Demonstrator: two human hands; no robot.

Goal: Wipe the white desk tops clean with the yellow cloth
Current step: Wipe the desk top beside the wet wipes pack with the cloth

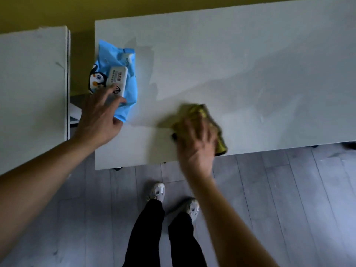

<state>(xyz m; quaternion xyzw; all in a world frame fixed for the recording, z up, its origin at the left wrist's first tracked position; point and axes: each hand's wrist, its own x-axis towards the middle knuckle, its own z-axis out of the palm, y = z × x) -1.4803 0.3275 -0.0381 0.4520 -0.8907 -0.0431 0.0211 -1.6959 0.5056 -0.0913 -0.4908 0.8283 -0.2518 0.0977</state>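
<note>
The yellow cloth [204, 124] lies bunched near the white desk's [240, 64] front edge under the flat, spread-fingered right hand [196, 143], while the left hand [102, 118], fingers loosely extended, touches a blue wipes pack [115, 74] whose print is unreadable.

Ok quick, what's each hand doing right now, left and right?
Left hand: open, fingertips touching the blue wipes pack.
Right hand: open, pressing the yellow cloth flat on the white desk.
</note>
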